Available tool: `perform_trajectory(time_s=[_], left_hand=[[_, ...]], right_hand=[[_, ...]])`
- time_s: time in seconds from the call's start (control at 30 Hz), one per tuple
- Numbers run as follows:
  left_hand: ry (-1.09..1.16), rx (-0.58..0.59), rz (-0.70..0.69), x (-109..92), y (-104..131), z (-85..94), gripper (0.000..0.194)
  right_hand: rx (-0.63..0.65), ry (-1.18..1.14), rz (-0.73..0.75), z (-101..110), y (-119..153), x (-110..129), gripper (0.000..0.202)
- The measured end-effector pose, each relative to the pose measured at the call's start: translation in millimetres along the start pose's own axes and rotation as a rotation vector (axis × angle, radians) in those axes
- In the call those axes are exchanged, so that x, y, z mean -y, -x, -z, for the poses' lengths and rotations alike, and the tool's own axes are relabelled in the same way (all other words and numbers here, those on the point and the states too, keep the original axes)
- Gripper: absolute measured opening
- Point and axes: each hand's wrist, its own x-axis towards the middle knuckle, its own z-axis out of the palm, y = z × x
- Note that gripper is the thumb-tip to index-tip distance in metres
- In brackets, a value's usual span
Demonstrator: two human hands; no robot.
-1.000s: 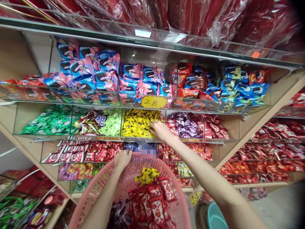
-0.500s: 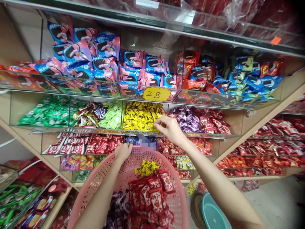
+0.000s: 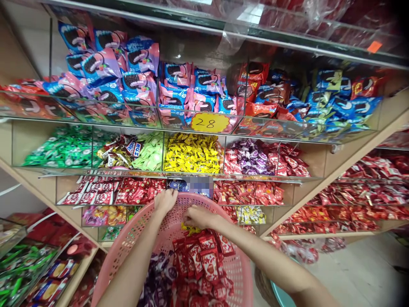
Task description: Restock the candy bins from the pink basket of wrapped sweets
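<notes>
My left hand [image 3: 165, 201] is wrapped over the far rim of a round pink plastic basket [image 3: 128, 238]. Inside that basket, my right hand [image 3: 198, 216] points down with fingers curled together, just over a small heap of yellow-wrapped candies [image 3: 191, 230]. Whatever its fingers may hold is hidden. Red candy packets [image 3: 209, 260] fill the basket's middle and right side, and dark purple-wrapped candies [image 3: 156, 277] lie to the left. On the shelf straight ahead, a compartment is heaped with yellow candies [image 3: 191, 153].
Shelves with clear fronts hold green candies [image 3: 64, 147], purple candies [image 3: 251, 155] and blue-pink cookie packs [image 3: 102, 68]. A yellow "28" price tag [image 3: 210, 123] sits on the upper shelf front. A teal basin [image 3: 283, 294] stands on the floor at right.
My right hand has moved from the shelf's yellow candies down and left into the basket. My left hand stays on the rim.
</notes>
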Motion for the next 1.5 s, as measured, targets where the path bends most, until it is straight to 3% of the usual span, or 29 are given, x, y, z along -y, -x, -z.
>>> perform_trajectory(time_s=[0.4, 0.63, 0.77, 0.93, 1.17, 1.27, 1.37, 1.5], left_hand=[[0.003, 0.018, 0.006, -2, 2, 4.3, 0.054], [-0.01, 0.011, 0.013, -3, 4, 6.3, 0.053], [-0.01, 0.006, 0.01, -4, 4, 6.7, 0.053], [-0.003, 0.013, 0.021, -4, 4, 7.2, 0.053], [0.001, 0.031, -0.008, -2, 5, 7.6, 0.051], [0.005, 0.016, 0.002, -1, 4, 5.6, 0.052], [0.012, 0.011, 0.01, -1, 2, 3.4, 0.054], [0.013, 0.004, -0.012, 1, 2, 2.1, 0.055]], right_hand=[[0.119, 0.119, -0.016, -24, -24, 10, 0.014], [0.116, 0.1, -0.009, -26, -26, 12, 0.019], [0.2, 0.053, 0.004, -22, -24, 11, 0.015], [0.247, -0.001, 0.038, 14, -14, 16, 0.017], [-0.134, -0.171, 0.29, 108, 17, 25, 0.019], [-0.325, -0.088, 0.219, 144, 20, 13, 0.02], [-0.511, 0.085, 0.067, 165, 9, -5, 0.02], [-0.516, 0.256, 0.036, 171, -13, -17, 0.021]])
